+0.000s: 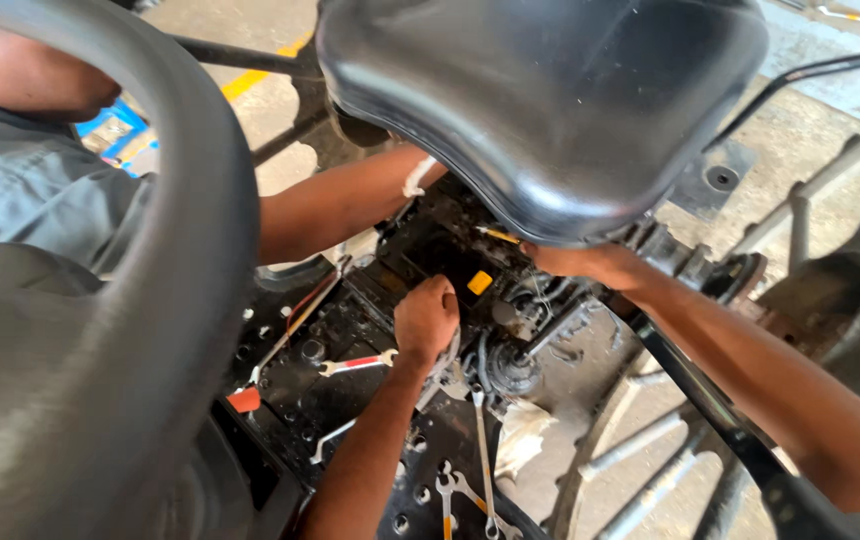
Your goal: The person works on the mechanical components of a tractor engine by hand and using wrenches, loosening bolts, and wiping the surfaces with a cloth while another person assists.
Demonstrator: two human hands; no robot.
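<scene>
Wrenches (470, 480) lie all about on the black metal floor plate (300, 390) of this machine, some near your arm and some lower down by the holes in the plate. One with a red middle (355, 364) lies just to the side of your left hand.

Your left hand (426, 318) is curled into a fist, fingers shut tight, down on the dirty engine parts (510, 330) in the middle. It seems to grip something thin and pale that comes out under the fist, but you cannot tell what it is. Just beside this hand sits a small yellow cap (480, 282).

Your right hand (575, 260) reaches in from the other side, under the big black seat (550, 100). The seat hangs over it and hides most of the fingers, so you cannot tell if they are open or shut. A thin tool with a yellow bit (498, 236) pokes out near the fingertips.

Another person's arm (340, 205) comes in from the far side and goes under the seat too. Their hand is hidden. They wear a grey shirt (30, 190).

The big grey steering wheel (200, 200) fills the near side and blocks much of the view. A white rag (520, 435) lies by the hoses. A small red piece (244, 400) sits at the edge of the plate. Grey metal bars (650, 470) and the concrete floor (810, 140) show beyond.
</scene>
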